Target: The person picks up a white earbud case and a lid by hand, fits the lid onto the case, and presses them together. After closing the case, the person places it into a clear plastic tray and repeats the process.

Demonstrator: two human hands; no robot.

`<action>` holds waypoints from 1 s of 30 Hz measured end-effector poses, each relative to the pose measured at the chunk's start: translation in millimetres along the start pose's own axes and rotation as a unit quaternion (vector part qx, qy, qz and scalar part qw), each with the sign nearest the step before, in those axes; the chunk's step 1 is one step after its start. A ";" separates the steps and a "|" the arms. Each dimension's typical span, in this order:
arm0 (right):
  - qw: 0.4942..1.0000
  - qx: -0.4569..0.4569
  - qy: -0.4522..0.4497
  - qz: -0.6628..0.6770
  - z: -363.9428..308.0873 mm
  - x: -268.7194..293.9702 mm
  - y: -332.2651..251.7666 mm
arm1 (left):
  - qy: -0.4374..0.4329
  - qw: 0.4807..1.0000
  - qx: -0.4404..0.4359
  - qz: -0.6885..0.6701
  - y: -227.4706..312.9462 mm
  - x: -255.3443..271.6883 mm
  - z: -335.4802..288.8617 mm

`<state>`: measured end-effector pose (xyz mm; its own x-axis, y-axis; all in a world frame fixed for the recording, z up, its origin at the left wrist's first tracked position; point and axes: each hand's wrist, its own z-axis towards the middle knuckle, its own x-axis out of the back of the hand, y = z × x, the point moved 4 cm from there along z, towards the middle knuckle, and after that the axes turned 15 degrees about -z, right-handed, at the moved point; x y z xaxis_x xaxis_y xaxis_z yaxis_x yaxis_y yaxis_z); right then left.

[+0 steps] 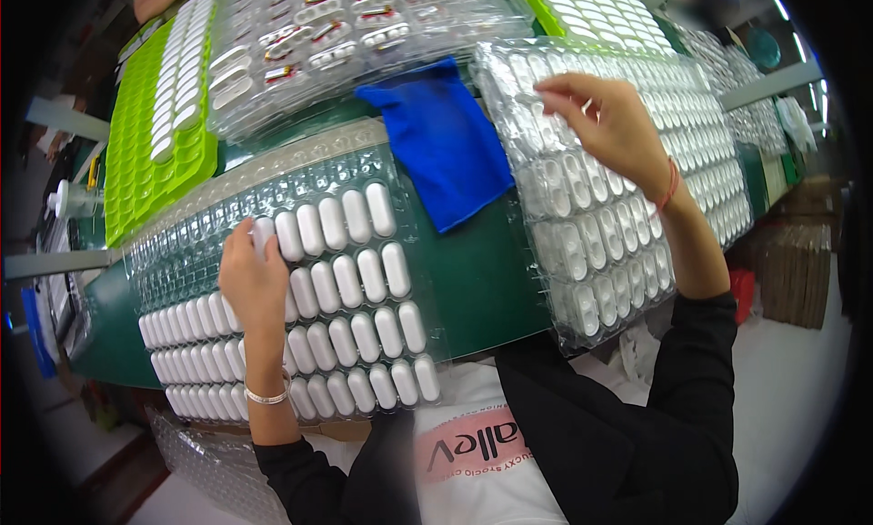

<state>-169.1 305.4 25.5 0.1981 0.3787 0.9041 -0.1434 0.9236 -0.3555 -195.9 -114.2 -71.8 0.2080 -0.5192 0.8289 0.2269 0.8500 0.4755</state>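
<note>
Shirt (468, 452) nearest; white case (265, 230) in left grip (250, 278)

A blue cloth (446, 143) lies on the dark green tabletop (482, 293).

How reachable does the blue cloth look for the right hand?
Probably yes: the blue cloth lies uncovered on the green table, left of the right hand, with nothing tall seen between them.

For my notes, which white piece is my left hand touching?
In the near left tray, the far row's leftmost white piece; your left hand touches it, while that row's others are untouched.
</note>
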 end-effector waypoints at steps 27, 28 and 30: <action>0.978 -0.199 0.006 0.070 -100.2 -9.4 2.1 | -0.030 0.850 0.084 -0.519 138.4 23.3 -105.2; 0.960 -0.206 -0.020 0.187 -102.1 -10.9 -11.4 | -0.053 0.797 0.138 -0.586 137.0 18.4 -107.0; 0.910 -0.200 -0.132 0.337 -107.4 -10.1 -40.8 | -0.074 0.769 0.116 -0.625 146.1 16.4 -104.7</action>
<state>-61.1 270.3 5.4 -0.0520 0.8891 0.4547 0.2298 0.4538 -0.8610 -59.7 -7.9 -19.6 -0.1484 -0.9419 -0.3013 -0.0176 -0.3022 0.9531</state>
